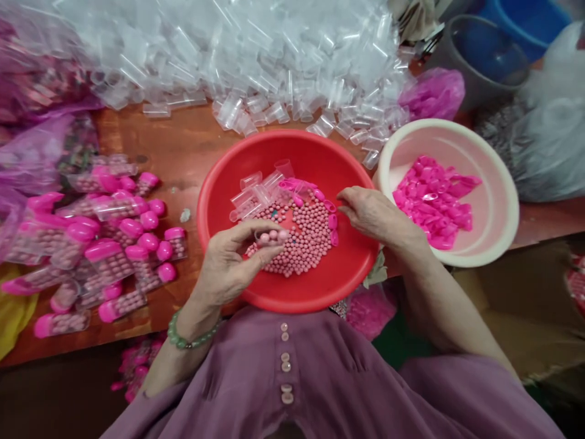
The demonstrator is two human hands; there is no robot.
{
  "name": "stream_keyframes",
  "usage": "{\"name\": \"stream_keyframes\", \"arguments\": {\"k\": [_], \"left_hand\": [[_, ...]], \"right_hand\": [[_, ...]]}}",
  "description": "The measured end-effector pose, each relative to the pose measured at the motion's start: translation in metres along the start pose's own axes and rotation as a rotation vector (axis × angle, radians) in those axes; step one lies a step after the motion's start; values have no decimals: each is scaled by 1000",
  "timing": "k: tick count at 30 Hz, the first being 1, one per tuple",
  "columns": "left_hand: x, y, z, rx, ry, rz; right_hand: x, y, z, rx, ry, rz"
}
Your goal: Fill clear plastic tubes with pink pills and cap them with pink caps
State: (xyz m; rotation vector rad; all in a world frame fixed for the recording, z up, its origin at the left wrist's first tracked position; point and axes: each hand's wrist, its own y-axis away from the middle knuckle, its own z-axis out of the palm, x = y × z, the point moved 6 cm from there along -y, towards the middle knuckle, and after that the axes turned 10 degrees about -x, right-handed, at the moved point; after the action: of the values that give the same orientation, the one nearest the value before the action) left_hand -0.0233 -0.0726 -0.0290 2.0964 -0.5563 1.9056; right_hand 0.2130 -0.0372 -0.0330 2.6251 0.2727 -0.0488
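A clear tube (269,237) with round pink beads, held above a red bowl (292,297)

The smooth tube is pinched between the thumb and fingers of the left hand (223,262). Loose beads (316,235) are heaped in the red bowl, with other tubes (260,194) and shiny pink caps (333,221) around them. The right hand (375,214) is bent by the caps, its fingers close together; whether anything is pinched cannot be told. Bare plastic is left inside the near rim. A cream bowl (508,225) is set beside the red one.
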Motion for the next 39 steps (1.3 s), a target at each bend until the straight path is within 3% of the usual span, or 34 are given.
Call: {"name": "stream_keyframes", "arguments": {"k": [2,6,11,16,22,25,28,30,34,37,39], "left_hand": [[-5,-1,-1,19,36,-53],[-13,-4,2,-56,217,-145],[-20,-7,4,-148,464,-202],[-24,-9,3,-228,625,-177],[-19,-8,-3,-275,724,-117],[-17,-8,-6,-259,650,-114],[-18,-8,-8,-224,603,-118],[-19,-7,-8,-210,594,-122],[-17,-5,-3,-247,557,-149],[-18,-4,-2,-240,591,-162],[-20,-3,-1,-243,642,-181]], "right_hand": [[-2,-5,10,-87,119,3],[-9,-21,34,-238,237,14],[-16,-40,48,-329,267,32],[-27,-40,50,-373,299,8],[-25,-34,44,-287,297,3],[-25,-25,23,-112,32,-64],[-32,-7,-4,124,-592,-227],[-39,2,-13,210,-1009,-285],[-64,4,-11,172,-1447,-319],[-77,1,-8,123,-1568,-335],[-80,0,-8,165,-1596,-327]]}}
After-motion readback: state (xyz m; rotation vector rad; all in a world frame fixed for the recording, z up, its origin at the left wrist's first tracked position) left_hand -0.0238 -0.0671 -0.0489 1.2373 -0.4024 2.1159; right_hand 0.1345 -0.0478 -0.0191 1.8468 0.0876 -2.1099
